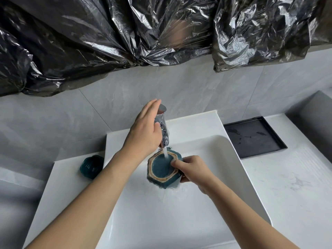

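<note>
Teal hexagonal jar [159,168] shows a tan rim.

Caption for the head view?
Right hand holds a teal container under the running faucet; left hand touches the handle.

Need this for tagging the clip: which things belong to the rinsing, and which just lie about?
In the job: teal faceted jar, gripped by right hand; tap, under left hand; water stream; sink basin.
Lying about: teal ribbed lid on the counter; black tray; black plastic sheeting.
</note>
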